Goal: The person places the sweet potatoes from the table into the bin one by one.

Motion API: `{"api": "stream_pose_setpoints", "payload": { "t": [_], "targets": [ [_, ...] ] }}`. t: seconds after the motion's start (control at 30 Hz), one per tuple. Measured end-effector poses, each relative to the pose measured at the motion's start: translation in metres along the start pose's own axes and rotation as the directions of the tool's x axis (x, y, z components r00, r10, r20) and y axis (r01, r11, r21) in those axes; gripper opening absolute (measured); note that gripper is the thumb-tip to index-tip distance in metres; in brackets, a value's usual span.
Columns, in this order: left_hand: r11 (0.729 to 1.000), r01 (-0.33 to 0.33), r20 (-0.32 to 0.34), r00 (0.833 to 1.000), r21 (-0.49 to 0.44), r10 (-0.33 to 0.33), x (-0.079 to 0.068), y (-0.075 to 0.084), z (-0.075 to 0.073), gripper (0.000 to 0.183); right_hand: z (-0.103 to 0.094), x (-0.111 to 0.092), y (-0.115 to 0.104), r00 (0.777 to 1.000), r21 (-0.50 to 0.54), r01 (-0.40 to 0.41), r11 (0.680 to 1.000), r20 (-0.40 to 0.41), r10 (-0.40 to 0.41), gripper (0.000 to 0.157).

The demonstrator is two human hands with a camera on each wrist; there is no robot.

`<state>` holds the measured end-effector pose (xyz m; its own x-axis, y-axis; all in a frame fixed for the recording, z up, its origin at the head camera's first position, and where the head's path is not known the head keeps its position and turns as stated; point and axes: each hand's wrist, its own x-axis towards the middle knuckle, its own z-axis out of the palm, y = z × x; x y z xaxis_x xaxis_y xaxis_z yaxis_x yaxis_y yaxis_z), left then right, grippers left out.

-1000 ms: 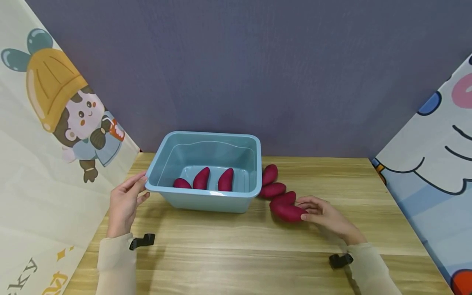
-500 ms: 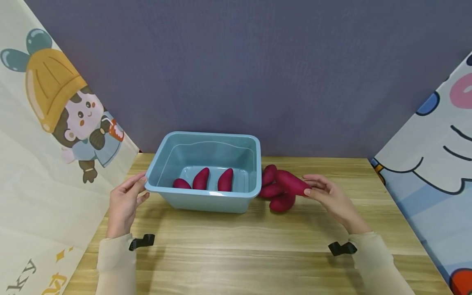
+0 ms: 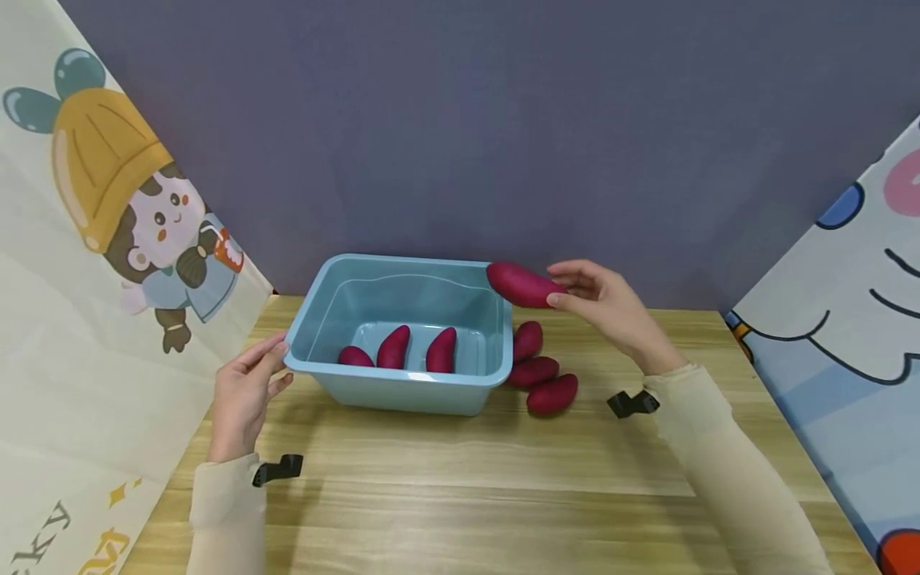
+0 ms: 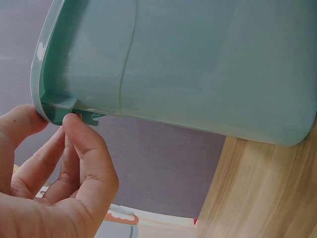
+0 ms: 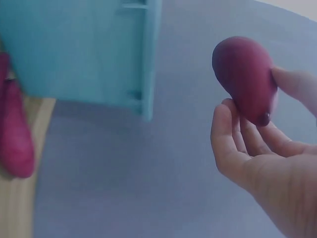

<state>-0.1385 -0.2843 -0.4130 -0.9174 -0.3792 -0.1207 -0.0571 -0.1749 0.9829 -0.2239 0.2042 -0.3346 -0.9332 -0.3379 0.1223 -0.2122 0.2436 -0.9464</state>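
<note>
Wood-grain table up front on my feed, and I've got the left hand pinching the blue bin by its near left corner, thumb against fingers, with three dark red sweet potatoes lying inside. Just off the bin's right side, nearer the table's far edge, sit three loose sweet potatoes. Past those, my right hand pinches another sweet potato, thumb opposite fingers, up by the bin's far right corner, gray-blue wall behind.
</note>
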Motion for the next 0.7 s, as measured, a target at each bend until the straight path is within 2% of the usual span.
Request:
{"api": "stream_pose_setpoints", "payload": {
  "t": [0.17,0.4,0.6,0.7],
  "targets": [
    [1.000,-0.006,0.004,1.000,0.004,0.006,0.000,0.000,0.000,0.045,0.023,0.037,-0.023,0.999,-0.009,0.036,0.999,0.037,-0.035,0.048],
    [1.000,0.002,0.006,1.000,-0.002,-0.002,0.000,0.000,0.000,0.045,0.065,0.086,-0.041,0.990,-0.028,0.111,0.993,0.087,-0.108,0.049],
    [1.000,0.005,-0.005,1.000,0.008,-0.005,0.002,0.000,0.001,0.044,0.103,0.111,-0.046,0.979,-0.063,0.134,0.989,0.163,-0.122,0.047],
    [1.000,0.003,-0.015,1.000,0.011,-0.003,0.001,0.000,0.002,0.043,0.119,0.120,-0.043,0.977,-0.040,0.112,0.993,0.189,-0.102,0.046]
  ]
}}
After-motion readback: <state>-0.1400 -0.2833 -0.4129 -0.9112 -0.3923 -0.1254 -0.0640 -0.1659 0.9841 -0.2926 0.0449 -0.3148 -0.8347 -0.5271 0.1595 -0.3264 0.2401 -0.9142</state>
